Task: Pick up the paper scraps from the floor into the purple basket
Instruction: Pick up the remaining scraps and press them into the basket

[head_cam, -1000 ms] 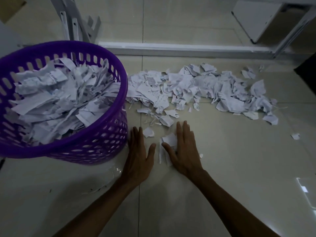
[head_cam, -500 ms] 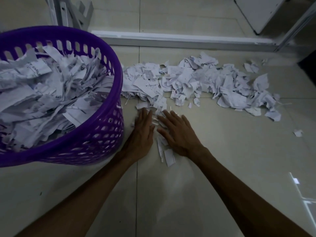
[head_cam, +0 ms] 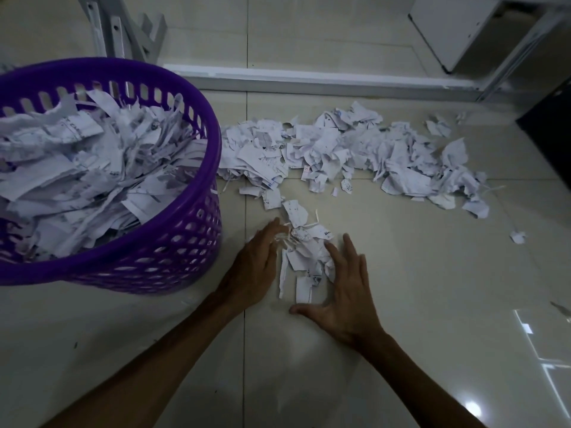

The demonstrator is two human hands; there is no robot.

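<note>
Head view: purple basket [head_cam: 197, 168] at 9 o'clock is being filled; scraps [head_cam: 304, 251] being corralled between flat, spread left hand [head_cam: 253, 270] and right hand [head_cam: 347, 291]; large pile [head_cam: 355, 149] at 1 o'clock remaining

bare forearms, left hand [head_cam: 253, 270], right hand [head_cam: 346, 291], no sleeves

I see glossy, smooth floor tiles [head_cam: 401, 304] w/ window glare low right. Purple basket [head_cam: 173, 242] looks like moulded plastic, perforated wall, slight sheen on rim. Paper scraps [head_cam: 324, 149] are thin white paper, torn, crumpled, matt, some w/ print. Frame legs [head_cam: 123, 26] look like painted metal, pale grey.
</note>
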